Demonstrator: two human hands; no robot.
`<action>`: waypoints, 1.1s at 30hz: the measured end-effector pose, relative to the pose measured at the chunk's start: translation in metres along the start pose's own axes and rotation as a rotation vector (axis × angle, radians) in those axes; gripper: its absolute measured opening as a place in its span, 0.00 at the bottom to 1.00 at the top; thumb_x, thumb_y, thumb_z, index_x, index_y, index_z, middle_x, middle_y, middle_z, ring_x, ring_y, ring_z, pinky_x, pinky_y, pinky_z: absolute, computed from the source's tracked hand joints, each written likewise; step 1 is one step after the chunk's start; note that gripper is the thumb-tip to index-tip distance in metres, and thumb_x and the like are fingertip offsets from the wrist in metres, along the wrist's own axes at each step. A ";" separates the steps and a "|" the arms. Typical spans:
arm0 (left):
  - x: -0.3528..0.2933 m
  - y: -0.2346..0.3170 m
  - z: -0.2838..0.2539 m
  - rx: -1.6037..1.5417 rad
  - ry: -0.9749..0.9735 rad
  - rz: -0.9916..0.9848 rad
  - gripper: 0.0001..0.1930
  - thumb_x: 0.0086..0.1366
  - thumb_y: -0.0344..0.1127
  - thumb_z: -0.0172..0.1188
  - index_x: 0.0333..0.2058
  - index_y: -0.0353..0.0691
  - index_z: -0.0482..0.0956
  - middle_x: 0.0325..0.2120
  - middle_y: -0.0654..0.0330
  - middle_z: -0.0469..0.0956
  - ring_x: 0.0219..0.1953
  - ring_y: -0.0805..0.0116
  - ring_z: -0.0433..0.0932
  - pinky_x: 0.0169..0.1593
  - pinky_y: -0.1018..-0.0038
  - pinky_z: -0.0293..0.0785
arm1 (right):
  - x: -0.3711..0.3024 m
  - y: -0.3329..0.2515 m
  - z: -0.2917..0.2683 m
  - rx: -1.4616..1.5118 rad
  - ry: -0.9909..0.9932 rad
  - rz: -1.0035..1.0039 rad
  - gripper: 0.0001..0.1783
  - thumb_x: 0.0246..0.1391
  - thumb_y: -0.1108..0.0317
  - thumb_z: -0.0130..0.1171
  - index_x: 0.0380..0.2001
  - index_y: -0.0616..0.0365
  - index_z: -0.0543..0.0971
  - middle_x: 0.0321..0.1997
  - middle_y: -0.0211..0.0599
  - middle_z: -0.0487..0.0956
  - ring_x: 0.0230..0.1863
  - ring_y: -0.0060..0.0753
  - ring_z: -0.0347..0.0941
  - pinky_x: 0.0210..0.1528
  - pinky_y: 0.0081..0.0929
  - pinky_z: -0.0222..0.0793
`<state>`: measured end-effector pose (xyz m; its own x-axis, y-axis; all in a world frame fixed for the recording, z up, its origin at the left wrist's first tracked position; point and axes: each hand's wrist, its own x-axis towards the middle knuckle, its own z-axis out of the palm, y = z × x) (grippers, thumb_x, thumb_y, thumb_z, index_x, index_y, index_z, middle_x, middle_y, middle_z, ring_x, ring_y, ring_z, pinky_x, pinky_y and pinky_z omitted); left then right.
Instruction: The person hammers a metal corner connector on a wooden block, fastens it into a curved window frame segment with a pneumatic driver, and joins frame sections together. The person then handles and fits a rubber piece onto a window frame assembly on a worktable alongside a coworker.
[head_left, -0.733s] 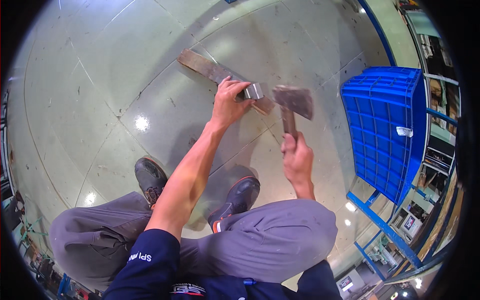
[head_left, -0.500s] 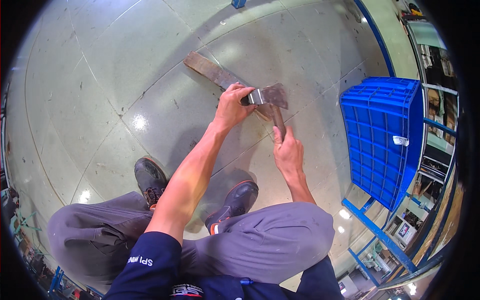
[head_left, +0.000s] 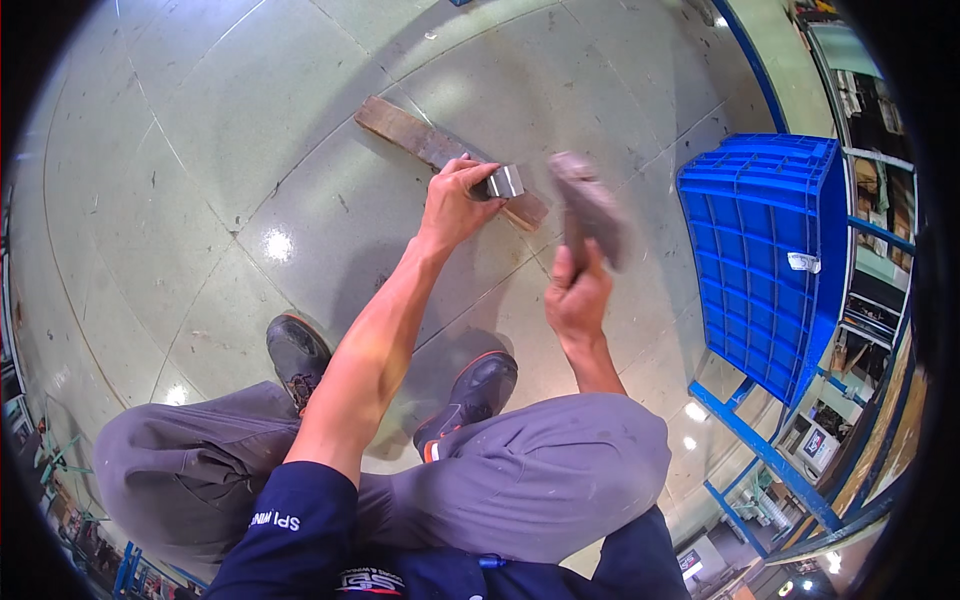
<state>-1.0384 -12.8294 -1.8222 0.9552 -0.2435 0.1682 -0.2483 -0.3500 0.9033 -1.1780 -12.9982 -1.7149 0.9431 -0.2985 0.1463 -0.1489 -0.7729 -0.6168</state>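
A long worn wooden block lies slantwise on the floor in front of my feet. My left hand pinches a short, shiny metal piece between thumb and fingers, over the block's near right part; its exact shape is partly hidden by the fingers. To the right, my right hand is wrapped round the handle of a hatchet with a brown, rusty-looking head. The hatchet is smeared by motion and held apart from the metal piece.
A large blue plastic crate stands on its side to the right, by a blue metal frame. Shelving with assorted items lines the right rim. My dark shoes rest on the tiled floor below the block.
The hatchet has come away from the metal piece, moving right and swinging round in my right hand. My left hand still holds the metal piece, shifted slightly left and up.
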 end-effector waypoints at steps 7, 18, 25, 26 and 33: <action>0.001 -0.001 -0.005 0.009 -0.001 0.006 0.28 0.48 0.30 0.82 0.51 0.44 0.91 0.44 0.51 0.89 0.52 0.52 0.86 0.69 0.59 0.77 | 0.001 -0.011 -0.004 -0.024 -0.076 0.175 0.19 0.73 0.52 0.60 0.41 0.60 0.76 0.20 0.54 0.80 0.26 0.67 0.81 0.29 0.57 0.73; -0.011 -0.002 -0.009 -0.001 0.022 0.041 0.28 0.46 0.28 0.82 0.50 0.42 0.90 0.44 0.50 0.89 0.52 0.52 0.85 0.73 0.56 0.74 | 0.012 -0.028 -0.009 0.036 -0.108 0.115 0.18 0.75 0.53 0.59 0.40 0.59 0.75 0.22 0.53 0.81 0.26 0.67 0.80 0.26 0.57 0.71; -0.017 -0.009 -0.010 -0.011 -0.032 -0.045 0.30 0.45 0.29 0.84 0.52 0.44 0.91 0.50 0.52 0.88 0.62 0.48 0.83 0.67 0.60 0.79 | -0.005 0.002 0.014 -0.237 -0.335 0.224 0.20 0.74 0.51 0.58 0.43 0.60 0.76 0.25 0.59 0.82 0.29 0.72 0.81 0.29 0.63 0.73; -0.021 -0.008 -0.009 -0.012 -0.051 -0.036 0.29 0.46 0.29 0.83 0.51 0.44 0.91 0.50 0.52 0.88 0.61 0.49 0.83 0.67 0.60 0.79 | -0.007 -0.009 0.008 -0.097 -0.224 0.193 0.21 0.75 0.49 0.57 0.44 0.60 0.76 0.25 0.60 0.83 0.29 0.73 0.81 0.30 0.64 0.73; -0.025 -0.015 -0.011 0.002 -0.031 -0.025 0.28 0.47 0.30 0.84 0.51 0.44 0.91 0.48 0.53 0.88 0.60 0.51 0.84 0.66 0.60 0.80 | 0.005 -0.022 0.011 -0.074 -0.198 0.161 0.20 0.74 0.51 0.59 0.42 0.60 0.76 0.23 0.59 0.81 0.27 0.72 0.80 0.28 0.61 0.73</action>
<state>-1.0567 -12.8083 -1.8358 0.9559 -0.2620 0.1330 -0.2242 -0.3579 0.9064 -1.1672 -12.9770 -1.7091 0.9443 -0.3110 -0.1080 -0.3161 -0.7653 -0.5607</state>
